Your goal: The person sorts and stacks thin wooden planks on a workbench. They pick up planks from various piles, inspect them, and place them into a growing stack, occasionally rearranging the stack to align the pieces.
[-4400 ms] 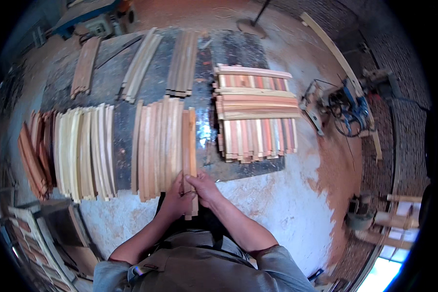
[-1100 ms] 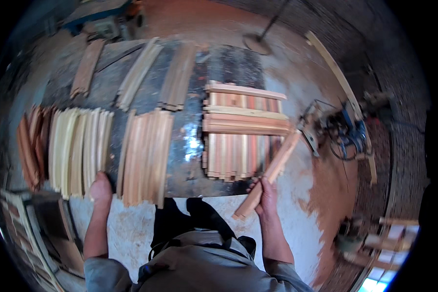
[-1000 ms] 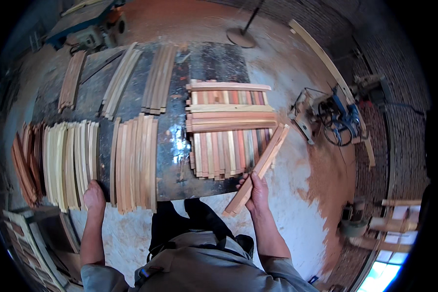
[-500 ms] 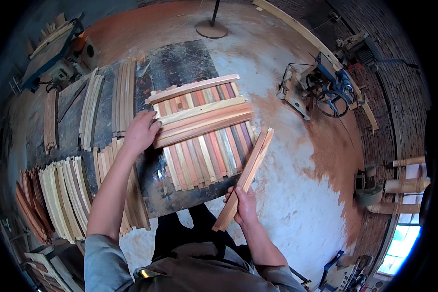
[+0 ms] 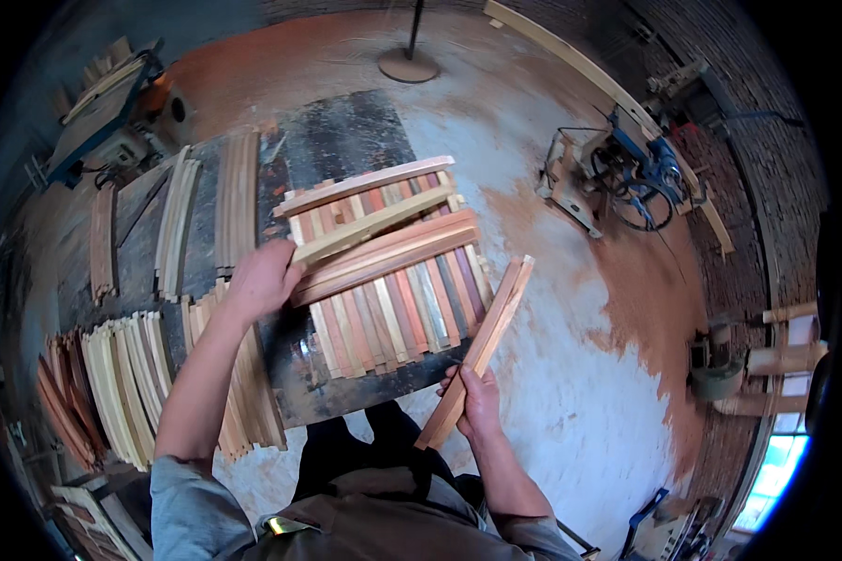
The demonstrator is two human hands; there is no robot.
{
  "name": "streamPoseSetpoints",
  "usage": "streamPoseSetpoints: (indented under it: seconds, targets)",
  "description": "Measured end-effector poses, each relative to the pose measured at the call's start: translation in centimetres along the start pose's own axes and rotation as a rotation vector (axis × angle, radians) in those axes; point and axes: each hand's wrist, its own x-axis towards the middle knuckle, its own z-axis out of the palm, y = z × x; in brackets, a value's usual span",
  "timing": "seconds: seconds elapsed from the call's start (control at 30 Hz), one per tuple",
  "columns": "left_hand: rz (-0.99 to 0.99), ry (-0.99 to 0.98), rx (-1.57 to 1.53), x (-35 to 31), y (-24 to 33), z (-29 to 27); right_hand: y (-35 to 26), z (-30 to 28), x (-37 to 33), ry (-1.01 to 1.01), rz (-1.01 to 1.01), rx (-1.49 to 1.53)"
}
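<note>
My left hand (image 5: 264, 277) is closed on the left end of a pale yellow wood strip (image 5: 374, 227). That strip lies crosswise over a row of multicoloured wood strips (image 5: 393, 313) on the dark table. Just nearer than it, reddish-brown strips (image 5: 388, 257) lie crosswise too, close to my fingers. A pinkish strip (image 5: 370, 184) crosses the row's far end. Off the table's right edge, my right hand (image 5: 479, 404) grips reddish-brown wood strips (image 5: 489, 337) near their lower end, held together at a slant. Its fingers are partly hidden behind the wood.
Sorted bundles of strips (image 5: 126, 383) cover the left of the table (image 5: 346, 126). A machine with a blue-edged top (image 5: 98, 131) stands far left. On the floor to the right is a blue machine with a handwheel (image 5: 641, 192). A round stand base (image 5: 409, 65) sits beyond the table.
The pale yellow strip's left part has separated from the reddish-brown strips, with a gap now between them. My right hand still holds its strips at nearly the same slant. The view has shifted slightly.
</note>
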Motion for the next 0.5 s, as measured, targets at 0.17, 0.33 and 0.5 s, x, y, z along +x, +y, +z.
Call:
streamPoseSetpoints:
  seconds: [0.17,0.33,0.5]
  targets:
    - [-0.292,0.292,-0.611,-14.3,-6.2,3.7,-0.6,1.6,1.4,0.004,-0.005,-0.017]
    - [-0.639,0.693,-0.352,-28.9,-11.2,8.9,-0.6,2.1,2.2,-0.081,-0.029,-0.059]
    - [-0.880,0.800,-0.023,-37.0,-15.1,13.4,-1.0,4.8,2.7,-0.144,-0.063,-0.179]
